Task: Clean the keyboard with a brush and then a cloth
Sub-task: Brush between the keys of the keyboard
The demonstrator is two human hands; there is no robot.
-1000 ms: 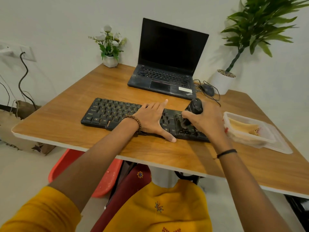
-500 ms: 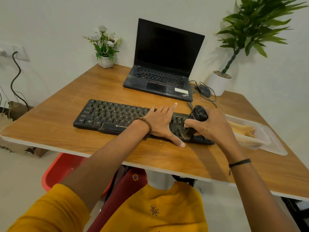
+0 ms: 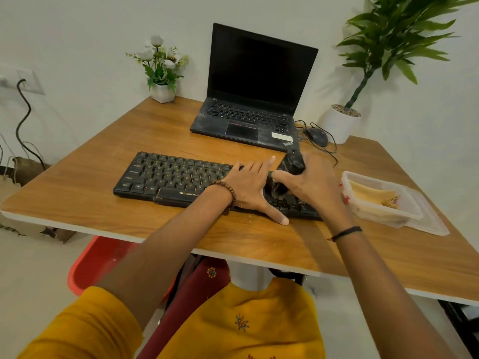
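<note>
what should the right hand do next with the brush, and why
Probably sweep the brush in a short stroke across the right-end keys toward the keyboard edge. The right hand grips it with the bristles down on those keys, the left hand lies flat on the middle keys, and the cloth is not yet picked up.

open laptop (image 3: 252, 99), mouse (image 3: 317, 136), flower pot (image 3: 162, 93), potted plant (image 3: 339, 123), wooden desk (image 3: 103, 177)
</note>
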